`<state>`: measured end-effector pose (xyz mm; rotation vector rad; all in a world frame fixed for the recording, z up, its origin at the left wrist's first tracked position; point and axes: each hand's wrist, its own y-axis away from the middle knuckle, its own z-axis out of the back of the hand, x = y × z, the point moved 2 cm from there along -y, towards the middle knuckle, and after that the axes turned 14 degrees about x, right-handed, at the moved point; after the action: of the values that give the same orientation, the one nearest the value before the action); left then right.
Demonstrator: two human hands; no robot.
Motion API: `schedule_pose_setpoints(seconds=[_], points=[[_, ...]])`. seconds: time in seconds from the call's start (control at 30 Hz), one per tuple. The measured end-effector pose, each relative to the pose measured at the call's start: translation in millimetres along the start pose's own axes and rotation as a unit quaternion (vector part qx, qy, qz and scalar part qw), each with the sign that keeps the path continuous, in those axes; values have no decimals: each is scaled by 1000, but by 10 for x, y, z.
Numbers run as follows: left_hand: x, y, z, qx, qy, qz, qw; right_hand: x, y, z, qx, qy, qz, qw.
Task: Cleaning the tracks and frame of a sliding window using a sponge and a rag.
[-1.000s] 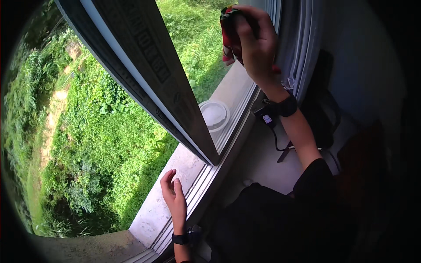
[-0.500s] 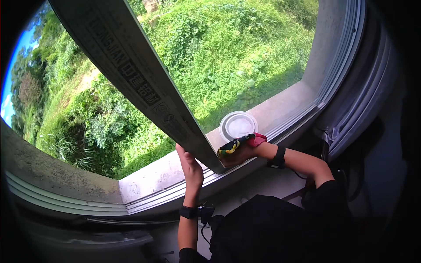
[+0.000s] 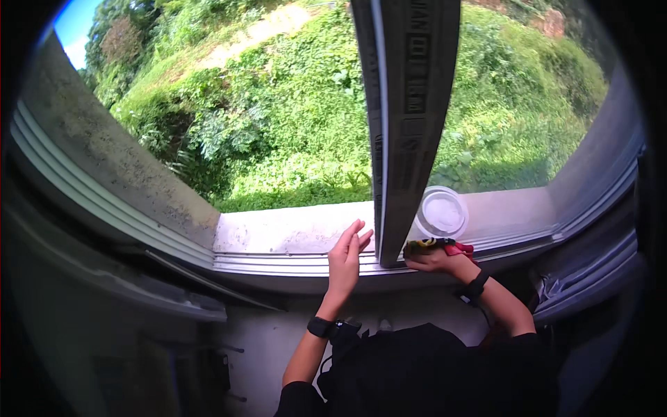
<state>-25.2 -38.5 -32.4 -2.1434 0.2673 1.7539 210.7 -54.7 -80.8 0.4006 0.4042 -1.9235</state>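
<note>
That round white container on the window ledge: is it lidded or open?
Lidded, as far as shows: the round white container stands upright on the sill, a flat white lid across its top. Contents hidden.

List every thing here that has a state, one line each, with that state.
Window sash: swung open, its lower corner over the sill.
White round container: upright on the outer sill, lid on.
Red and yellow tool: gripped, resting on the sill track.
Left hand: flat, fingers extended, on the track.
Right hand: closed around the tool.
</note>
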Motion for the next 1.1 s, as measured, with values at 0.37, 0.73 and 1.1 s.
schedule_pose_setpoints(seconds=[0.37, 0.73, 1.1], points=[[615, 2372, 1491, -213, -460, 314, 803, 684, -151, -53, -111, -459, -270, 839], [746, 4509, 2150, -377, -393, 412, 731, 1368, -3107, -51, -28, -524, 65, 849], [552, 5952, 1151, -778, -198, 464, 375, 3739, -6178, 1279, 133, -489, 566, 650]])
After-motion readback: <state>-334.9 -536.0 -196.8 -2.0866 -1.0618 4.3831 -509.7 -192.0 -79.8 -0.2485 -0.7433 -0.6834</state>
